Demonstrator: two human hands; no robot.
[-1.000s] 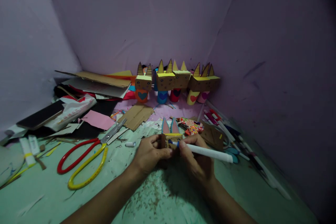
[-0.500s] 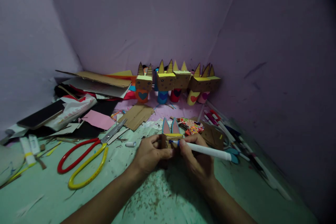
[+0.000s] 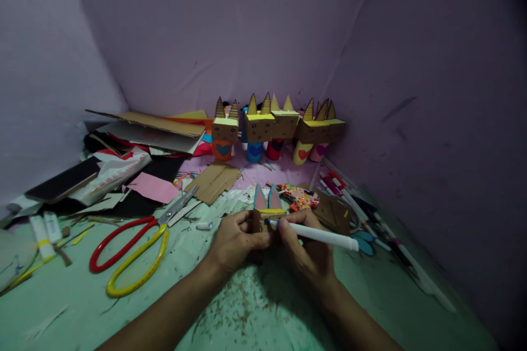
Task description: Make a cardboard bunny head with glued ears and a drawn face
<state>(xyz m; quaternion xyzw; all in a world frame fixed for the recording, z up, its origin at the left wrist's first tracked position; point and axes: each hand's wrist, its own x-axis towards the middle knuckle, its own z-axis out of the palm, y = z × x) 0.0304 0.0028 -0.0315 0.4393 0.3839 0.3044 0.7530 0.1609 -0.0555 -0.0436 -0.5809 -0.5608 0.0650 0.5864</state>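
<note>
At near centre, pen (image 3: 323, 236) tip at the face of a box (image 3: 268, 216)

The box sits between the two hands, its pair of pink ears pointing up on the far side, clear of the fingers. The left hand (image 3: 234, 239) pinches it by its left part: thumb across the front, fingers bent round the left side, their tips hidden. Most of the box's face therefore lies to the right of that thumb, though its lower right is covered by the right hand (image 3: 309, 249).

The right hand pinches the white pen close to its blue end, thumb against forefinger. The tip reaches left to the box's face, and the barrel sticks out to the right beyond the grip. Whether the tip touches is too small to tell.

Left of the left hand lie a small white tube (image 3: 205, 226) and, farther left, open scissors (image 3: 162, 220). Just beyond the box on the right is a patterned scrap (image 3: 298, 196); markers (image 3: 342, 189) lie farther right. Box-headed figures (image 3: 260, 129) stand in a row at the far side.
</note>
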